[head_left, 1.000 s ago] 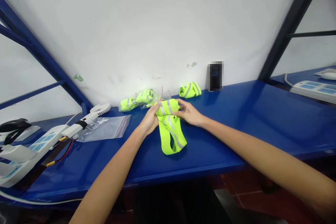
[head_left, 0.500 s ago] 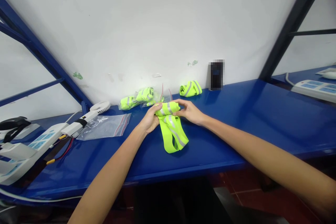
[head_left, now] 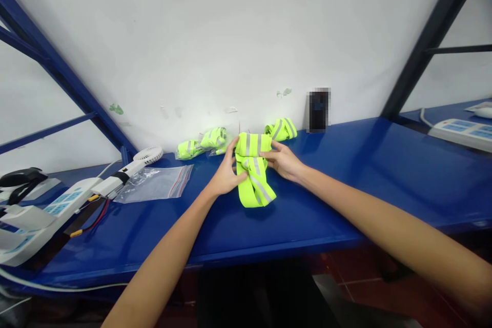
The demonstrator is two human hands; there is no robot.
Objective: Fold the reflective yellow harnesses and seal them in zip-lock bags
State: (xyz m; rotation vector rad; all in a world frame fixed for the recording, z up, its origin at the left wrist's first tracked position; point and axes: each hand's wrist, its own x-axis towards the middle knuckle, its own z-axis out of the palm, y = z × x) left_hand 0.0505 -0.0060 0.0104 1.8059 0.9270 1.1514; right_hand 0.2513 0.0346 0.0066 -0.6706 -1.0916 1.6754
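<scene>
Between my hands is a neon-yellow reflective strap (head_left: 253,144) with silver-grey stripes. Its upper part is folded into a wide flat bundle, and a loose loop hangs below it toward the table's front. My left hand (head_left: 227,171) grips the bundle's left side, fingers behind and thumb near the loop. On the right edge, my right hand (head_left: 286,160) pinches the bundle with thumb in front and fingers behind. Close behind lie bagged yellow straps (head_left: 213,137) to the left and a rolled unbagged strap (head_left: 283,129) to the right, against the wall.
On the blue table (head_left: 338,179) an open clear zip bag (head_left: 161,183) lies left of my hands. Farther left are a white handheld fan (head_left: 148,155) and a power strip (head_left: 69,200) with cables. A blurred dark object (head_left: 318,110) leans on the wall. Another power strip (head_left: 463,132) sits far right.
The strap bundle has been lifted slightly and turned so its wide face shows. My hands have moved apart to its two sides, and the hanging loop has risen a little.
</scene>
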